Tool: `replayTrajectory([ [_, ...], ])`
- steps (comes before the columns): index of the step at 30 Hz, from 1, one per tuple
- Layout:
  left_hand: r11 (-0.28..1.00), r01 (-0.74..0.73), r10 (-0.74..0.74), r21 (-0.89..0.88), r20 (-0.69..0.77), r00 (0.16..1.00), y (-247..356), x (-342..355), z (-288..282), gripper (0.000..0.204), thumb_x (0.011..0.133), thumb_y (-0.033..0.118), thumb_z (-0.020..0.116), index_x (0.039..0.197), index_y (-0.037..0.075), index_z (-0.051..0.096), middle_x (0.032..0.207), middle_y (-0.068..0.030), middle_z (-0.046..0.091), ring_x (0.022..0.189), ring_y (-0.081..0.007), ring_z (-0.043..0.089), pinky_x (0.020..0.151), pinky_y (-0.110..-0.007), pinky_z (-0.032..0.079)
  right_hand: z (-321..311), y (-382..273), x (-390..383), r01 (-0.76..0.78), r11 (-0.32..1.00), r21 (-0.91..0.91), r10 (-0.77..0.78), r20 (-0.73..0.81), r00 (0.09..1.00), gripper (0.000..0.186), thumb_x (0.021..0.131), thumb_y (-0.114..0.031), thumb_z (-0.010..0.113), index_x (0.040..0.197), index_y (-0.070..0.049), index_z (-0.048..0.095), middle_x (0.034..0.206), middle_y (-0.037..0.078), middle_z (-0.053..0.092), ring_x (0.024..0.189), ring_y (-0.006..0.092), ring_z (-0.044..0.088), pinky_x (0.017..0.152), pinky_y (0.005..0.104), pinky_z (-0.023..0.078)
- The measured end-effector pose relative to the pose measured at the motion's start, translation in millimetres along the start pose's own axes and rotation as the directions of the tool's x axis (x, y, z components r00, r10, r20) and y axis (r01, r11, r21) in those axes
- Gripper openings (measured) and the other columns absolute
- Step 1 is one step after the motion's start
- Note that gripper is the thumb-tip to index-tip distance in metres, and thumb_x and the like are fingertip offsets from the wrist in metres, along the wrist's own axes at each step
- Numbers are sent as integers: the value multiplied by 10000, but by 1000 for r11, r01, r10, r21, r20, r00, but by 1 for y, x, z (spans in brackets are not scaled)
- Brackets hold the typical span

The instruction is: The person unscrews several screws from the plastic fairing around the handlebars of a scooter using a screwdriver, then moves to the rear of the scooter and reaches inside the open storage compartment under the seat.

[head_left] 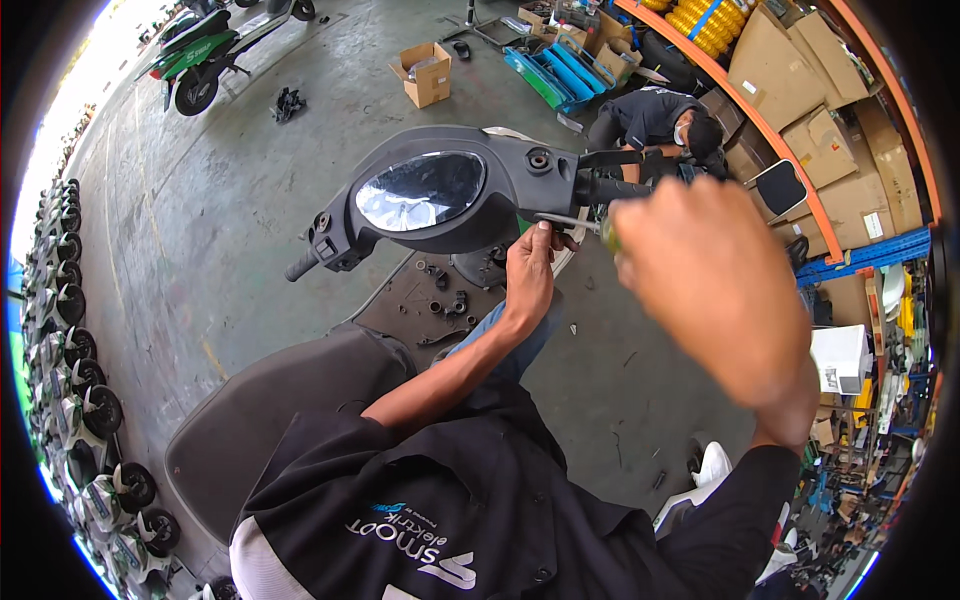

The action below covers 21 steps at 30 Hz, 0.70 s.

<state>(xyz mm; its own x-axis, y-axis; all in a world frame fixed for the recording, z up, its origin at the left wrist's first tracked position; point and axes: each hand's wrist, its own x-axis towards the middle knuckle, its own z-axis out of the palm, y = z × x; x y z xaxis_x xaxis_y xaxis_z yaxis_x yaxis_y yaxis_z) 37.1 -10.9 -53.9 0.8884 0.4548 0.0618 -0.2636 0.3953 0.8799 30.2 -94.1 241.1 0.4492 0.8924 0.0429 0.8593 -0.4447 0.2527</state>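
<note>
A dark grey scooter handlebar cover (510, 165) with a glossy oval display (420, 190) is in front of me. My right hand (710, 280), blurred by motion, is closed around the yellow-green handle of what looks like a screwdriver (611, 236). A thin metal shaft runs left from it to the cover's lower right edge. There my left hand (530, 270) is closed, thumb and fingers pinched beside the shaft's far end; what lies between them is hidden. Below the cover, several small dark parts and screws lie on the scooter's footboard (400, 305).
The scooter seat (290, 420) is at my left. Ahead stand a cardboard box (425, 75) and a blue toolbox (555, 75). Another person (655, 120) crouches beyond the right grip. Orange-framed shelving (745, 110) holds cartons at right. Scooters (100, 420) line the far left.
</note>
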Motion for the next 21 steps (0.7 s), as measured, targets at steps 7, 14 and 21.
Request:
replayTrajectory([
  [7,1000,11,-11,-12,-10,1000,-9,6,1,454,1116,310,419,757,54,526,767,-21,664,672,-63,376,641,-267,362,-24,42,105,-98,995,-31,102,424,900,221,709,-177,798,754,32,742,722,161,731,652,325,712,668,387,575],
  [14,999,23,-25,38,49,999,6,6,-2,464,1114,326,429,811,23,605,797,-23,694,756,-83,487,745,-288,420,-3,19,61,88,970,226,-68,-94,993,229,844,-167,788,874,29,673,793,188,712,756,341,703,711,408,536],
  [21,988,154,-151,-24,85,985,12,13,-8,455,1100,303,432,860,6,680,852,-63,745,765,-98,560,708,-283,434,65,0,94,321,621,716,328,-608,723,161,889,-105,777,939,-43,637,757,88,679,676,136,677,598,251,477],
])
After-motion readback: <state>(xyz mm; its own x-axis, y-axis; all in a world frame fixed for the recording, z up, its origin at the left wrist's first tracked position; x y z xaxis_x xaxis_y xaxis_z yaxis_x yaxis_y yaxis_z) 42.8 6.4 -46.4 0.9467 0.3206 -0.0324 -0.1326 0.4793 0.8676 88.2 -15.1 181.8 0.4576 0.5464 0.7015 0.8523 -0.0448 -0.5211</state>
